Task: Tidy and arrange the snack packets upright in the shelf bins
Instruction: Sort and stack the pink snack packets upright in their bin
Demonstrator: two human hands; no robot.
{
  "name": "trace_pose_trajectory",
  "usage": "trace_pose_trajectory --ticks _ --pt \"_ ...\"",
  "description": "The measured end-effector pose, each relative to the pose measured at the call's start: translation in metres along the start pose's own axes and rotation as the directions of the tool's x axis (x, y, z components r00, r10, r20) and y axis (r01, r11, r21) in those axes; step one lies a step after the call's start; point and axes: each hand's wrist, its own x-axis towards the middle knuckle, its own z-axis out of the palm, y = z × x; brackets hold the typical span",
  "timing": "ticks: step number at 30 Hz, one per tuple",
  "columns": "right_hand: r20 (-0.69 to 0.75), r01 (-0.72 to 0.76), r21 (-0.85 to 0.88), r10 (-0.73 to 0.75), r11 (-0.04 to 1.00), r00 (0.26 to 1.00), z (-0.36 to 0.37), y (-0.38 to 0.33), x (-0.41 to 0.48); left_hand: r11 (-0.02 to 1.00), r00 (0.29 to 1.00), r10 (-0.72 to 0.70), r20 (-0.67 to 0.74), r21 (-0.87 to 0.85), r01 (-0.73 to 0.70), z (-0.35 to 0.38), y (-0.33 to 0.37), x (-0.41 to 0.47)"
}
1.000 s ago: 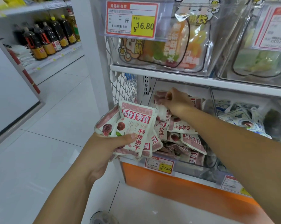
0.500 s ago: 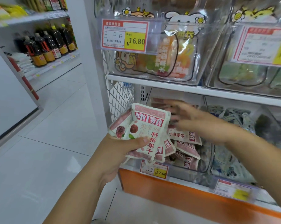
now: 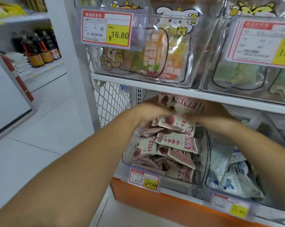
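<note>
A clear bin on the lower shelf holds several pink-and-white snack packets lying in a loose heap. At the back of this bin, under the shelf above, both my hands hold a stack of the same packets. My left hand grips the stack from the left and my right hand grips it from the right. The picture is blurred there, so the fingers are hard to make out.
A second clear bin to the right holds blue-and-white packets. The white shelf board above carries bins of other snacks with price tags. A price tag hangs on the bin front. Bottles stand on a far shelf at left.
My left hand has carried its stack of packets from in front of the shelf up into the back of the bin. My right hand has come onto the stack from the right.
</note>
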Motion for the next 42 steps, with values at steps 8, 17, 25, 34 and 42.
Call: trace_pose_trajectory --ticks 8,17,25,34,42 --pt "0.040 0.195 -0.526 -0.204 0.828 0.978 0.013 0.021 0.036 0.802 0.932 0.333 -0.147 0.563 -0.198 -0.002 -0.016 0.021" --pt "0.385 0.497 -0.381 -0.355 0.779 0.852 0.050 -0.029 -0.017 0.240 0.899 0.366 0.239 0.909 -0.340 -0.025 -0.042 -0.059" --pt "0.239 0.163 -0.443 -0.059 0.881 0.969 0.066 -0.020 0.037 0.162 0.896 0.343 0.282 0.922 -0.352 -0.020 -0.052 -0.076" --pt "0.300 0.101 -0.007 -0.095 0.995 0.949 0.053 -0.021 0.026 0.224 0.933 0.326 0.151 0.946 -0.232 -0.023 -0.023 -0.045" --pt "0.254 0.171 -0.266 -0.102 0.949 0.962 0.056 -0.026 0.030 0.730 0.980 0.198 -0.019 0.670 -0.135 -0.035 -0.010 -0.006"
